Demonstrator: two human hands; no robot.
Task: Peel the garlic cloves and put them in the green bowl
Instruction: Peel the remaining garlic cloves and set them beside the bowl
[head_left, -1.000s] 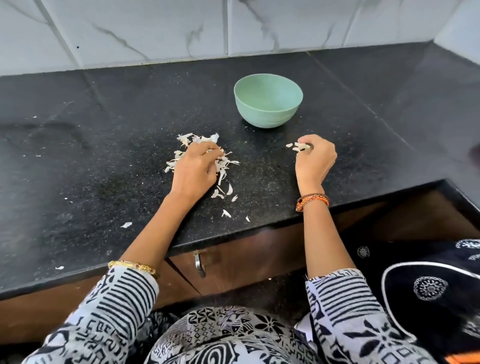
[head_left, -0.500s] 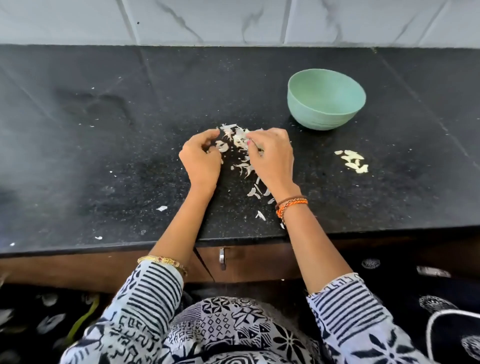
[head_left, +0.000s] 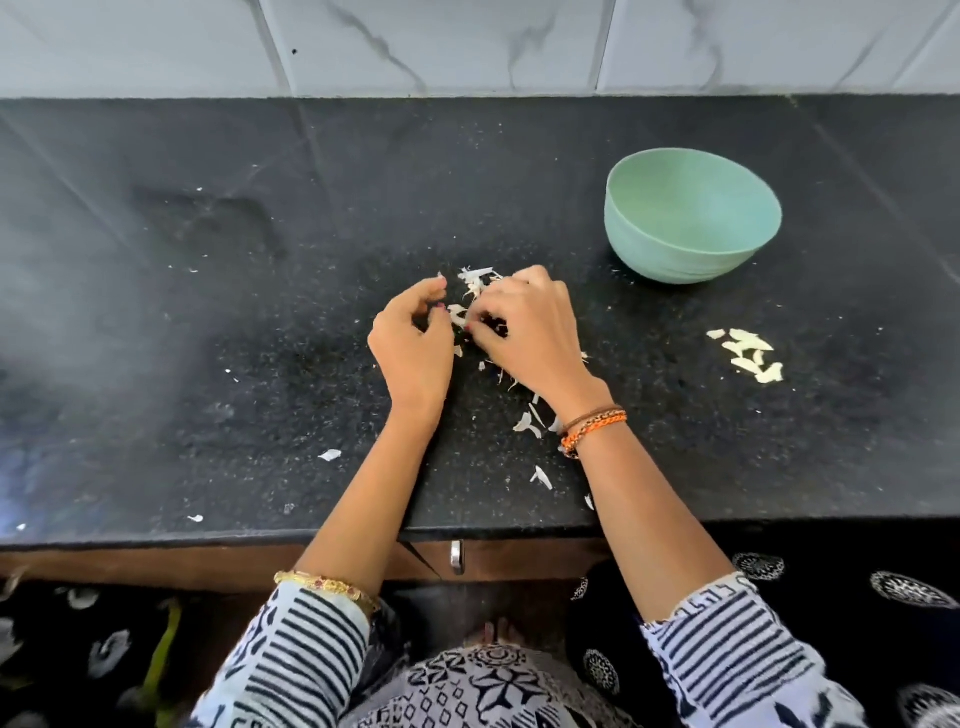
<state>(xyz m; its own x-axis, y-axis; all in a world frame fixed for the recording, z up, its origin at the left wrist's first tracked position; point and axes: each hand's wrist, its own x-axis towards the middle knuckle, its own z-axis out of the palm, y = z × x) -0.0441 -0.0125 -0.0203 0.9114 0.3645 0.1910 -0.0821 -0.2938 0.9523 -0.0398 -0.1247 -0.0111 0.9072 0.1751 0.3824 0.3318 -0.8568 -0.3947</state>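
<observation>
Here, nearest the counter (head_left: 156, 364) edge, a few loose skins (head_left: 530, 423) lie beside the right wrist. Further in, both hands meet over the pile of garlic skins (head_left: 475, 278). The left hand (head_left: 413, 345) has its fingers curled, and I cannot tell if it holds something. The right hand (head_left: 524, 325) also has curled fingers with the tips down in the pile; what they pinch is hidden. To the right, well apart, lie pale cloves (head_left: 748, 353). Farthest, the green bowl (head_left: 691, 215) stands upright.
</observation>
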